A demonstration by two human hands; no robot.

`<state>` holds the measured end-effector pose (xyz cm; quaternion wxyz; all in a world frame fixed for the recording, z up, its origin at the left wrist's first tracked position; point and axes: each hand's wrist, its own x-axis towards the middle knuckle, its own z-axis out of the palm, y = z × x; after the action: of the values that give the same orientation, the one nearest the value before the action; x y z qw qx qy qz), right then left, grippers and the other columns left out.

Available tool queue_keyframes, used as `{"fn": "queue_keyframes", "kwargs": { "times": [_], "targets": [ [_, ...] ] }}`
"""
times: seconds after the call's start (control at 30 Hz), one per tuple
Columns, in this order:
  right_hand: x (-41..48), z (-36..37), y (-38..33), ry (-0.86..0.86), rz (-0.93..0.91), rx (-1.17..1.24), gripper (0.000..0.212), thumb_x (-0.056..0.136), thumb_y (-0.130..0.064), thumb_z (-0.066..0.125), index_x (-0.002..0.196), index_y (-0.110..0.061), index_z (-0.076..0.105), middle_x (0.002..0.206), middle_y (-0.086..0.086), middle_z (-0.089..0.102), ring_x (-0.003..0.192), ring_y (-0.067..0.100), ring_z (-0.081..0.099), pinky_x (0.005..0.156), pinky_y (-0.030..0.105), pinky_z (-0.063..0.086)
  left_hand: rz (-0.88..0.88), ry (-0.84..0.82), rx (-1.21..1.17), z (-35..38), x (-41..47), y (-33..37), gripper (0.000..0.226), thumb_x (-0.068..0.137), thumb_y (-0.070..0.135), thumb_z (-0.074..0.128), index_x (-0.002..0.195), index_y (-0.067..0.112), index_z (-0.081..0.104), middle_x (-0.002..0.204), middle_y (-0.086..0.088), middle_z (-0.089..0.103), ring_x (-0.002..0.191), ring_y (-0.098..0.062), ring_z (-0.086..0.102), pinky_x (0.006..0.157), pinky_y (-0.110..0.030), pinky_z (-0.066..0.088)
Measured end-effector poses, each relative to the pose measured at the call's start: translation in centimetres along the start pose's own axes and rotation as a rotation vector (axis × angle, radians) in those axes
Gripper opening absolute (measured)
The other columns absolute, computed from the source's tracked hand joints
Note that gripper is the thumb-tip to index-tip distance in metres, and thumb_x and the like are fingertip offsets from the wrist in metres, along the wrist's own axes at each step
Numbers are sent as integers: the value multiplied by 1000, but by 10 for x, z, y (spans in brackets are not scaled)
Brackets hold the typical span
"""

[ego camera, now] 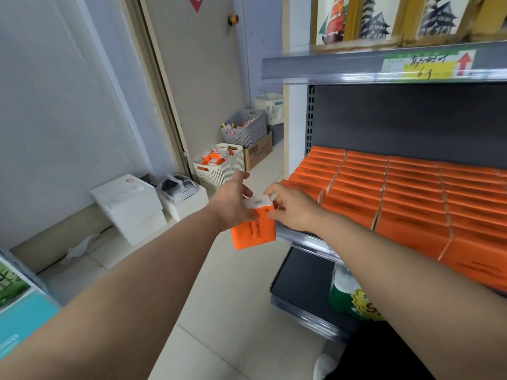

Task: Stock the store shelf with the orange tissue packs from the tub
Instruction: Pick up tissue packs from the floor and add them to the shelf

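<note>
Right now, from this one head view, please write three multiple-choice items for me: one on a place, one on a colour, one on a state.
1. Where does the cream tub stand?
A) on the floor by the door
B) on the top shelf
C) on the white box

2. What colour is the top end of the tissue pack being held?
A) green
B) white
C) black

3. How is that pack held?
A) by one hand alone
B) it lies loose on the tiles
C) between the left hand and the right hand

Key: 1 A, it sits on the tiles at the door's foot; 2 B, the orange wrapper ends in white; 3 C, fingers of both hands pinch it.
</note>
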<state>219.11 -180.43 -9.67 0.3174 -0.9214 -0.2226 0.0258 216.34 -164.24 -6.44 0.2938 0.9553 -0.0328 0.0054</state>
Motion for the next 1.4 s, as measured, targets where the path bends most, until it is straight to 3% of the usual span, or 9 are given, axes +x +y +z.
{"fn": "queue_keyframes", "kwargs": {
  "times": [0.13,0.27,0.37,0.43,0.6,0.8,1.0,1.17,1.4],
  "targets": [
    [-10,-6,2,84,51,38,30,89,-20,63,115,-18,48,103,1,59,95,18,56,76,29,42,-67,24,37,-2,-6,6,94,67,13,84,142,15,28,122,-5,54,104,-22,53,83,-29,45],
    [-14,-22,12,117,132,156,38,86,-25,69,118,-17,49,114,3,62,108,19,58,95,36,46,-111,73,135,-2,1,9,50,71,17,79,109,13,48,99,-7,56,92,-27,53,68,-32,42],
    [-18,-37,31,110,179,-93,49,88,-22,66,132,-17,44,125,2,59,117,22,55,97,34,44,-47,183,151,6,15,18,28,77,10,66,93,17,43,81,-2,51,82,-28,52,63,-31,37],
    [-21,-45,47,178,201,-343,44,92,-15,57,134,-20,45,131,4,56,122,24,50,98,35,43,-5,221,148,15,30,26,23,80,8,58,97,18,46,87,-4,56,84,-27,53,68,-32,41],
    [-28,-51,83,202,267,-527,38,92,-14,49,129,-26,51,133,2,51,126,23,41,102,41,34,95,161,303,51,69,37,48,78,1,49,121,22,55,115,-11,53,113,-33,46,89,-41,46],
    [-27,-57,94,156,307,-493,37,99,-28,40,135,-20,48,135,3,49,127,24,42,103,43,34,155,41,379,89,80,41,58,81,-3,44,130,27,51,127,-5,43,121,-27,35,90,-40,46],
    [-25,-56,96,191,320,-518,40,95,-18,45,136,-20,45,135,3,48,127,23,41,104,44,33,-9,94,282,93,83,34,76,79,-3,56,145,14,23,142,-11,37,129,-29,38,102,-40,41],
    [-27,-50,99,176,321,-512,42,95,-16,45,137,-19,45,137,3,47,130,24,40,108,47,33,-139,-10,124,98,87,35,60,87,4,49,142,13,24,107,-4,51,96,-23,53,76,-33,48],
    [-28,-51,95,192,314,-522,44,92,-10,44,135,-17,45,134,3,50,127,24,43,105,46,35,-137,23,43,101,94,35,54,89,5,42,140,14,28,108,-6,54,97,-26,57,84,-41,53]
  ]
}}
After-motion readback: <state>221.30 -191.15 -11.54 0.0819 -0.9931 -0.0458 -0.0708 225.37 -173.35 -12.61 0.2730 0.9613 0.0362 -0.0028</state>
